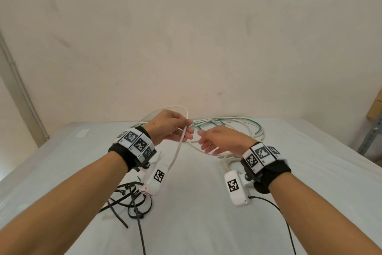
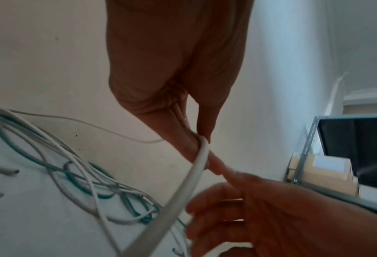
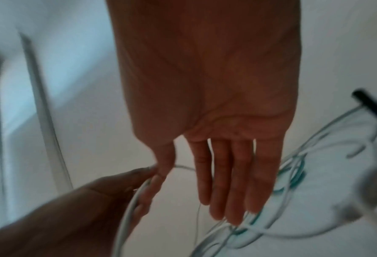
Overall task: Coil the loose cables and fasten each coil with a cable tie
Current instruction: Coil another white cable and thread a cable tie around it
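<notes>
The left hand (image 1: 172,127) pinches the thick white round cable (image 1: 179,147); the right hand (image 1: 219,140) is open, fingers straight. Feed even loops from the tangled white and green cable pile (image 1: 227,125) at 12 o'clock on the white bench (image 1: 206,203).

Cables (image 1: 227,124) ahead — cable ties (image 1: 132,199) near-left

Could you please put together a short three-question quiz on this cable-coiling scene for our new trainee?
1. True or false: the left hand pinches a white cable.
2. The right hand is: A) gripping a cable tie, B) open, fingers straight, C) resting flat on the table.
3. Fill in: the black cable ties lie under the ____ forearm.

Key: 1 true; 2 B; 3 left.
</notes>
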